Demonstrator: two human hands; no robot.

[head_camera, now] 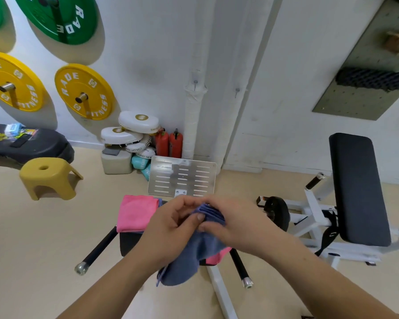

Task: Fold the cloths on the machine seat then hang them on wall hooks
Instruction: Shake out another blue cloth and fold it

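Observation:
A blue cloth [189,256] hangs bunched between both hands over the black machine seat [128,242]. My left hand [171,226] and my right hand [230,222] pinch its gathered top edge together, fingers touching. A folded pink cloth [135,212] lies on the seat's left side, over another blue one. A second pink cloth [218,256] peeks out under the hanging blue cloth. Two small hooks, one [195,83] on the wrapped pipe and another [237,91] on the wall, are ahead above the seat.
A metal footplate [182,178] stands just beyond the seat, with black handles [99,249] either side. A yellow stool [48,177] is at left, a padded bench [357,187] at right. Boxing pads and red extinguishers [168,143] sit against the wall.

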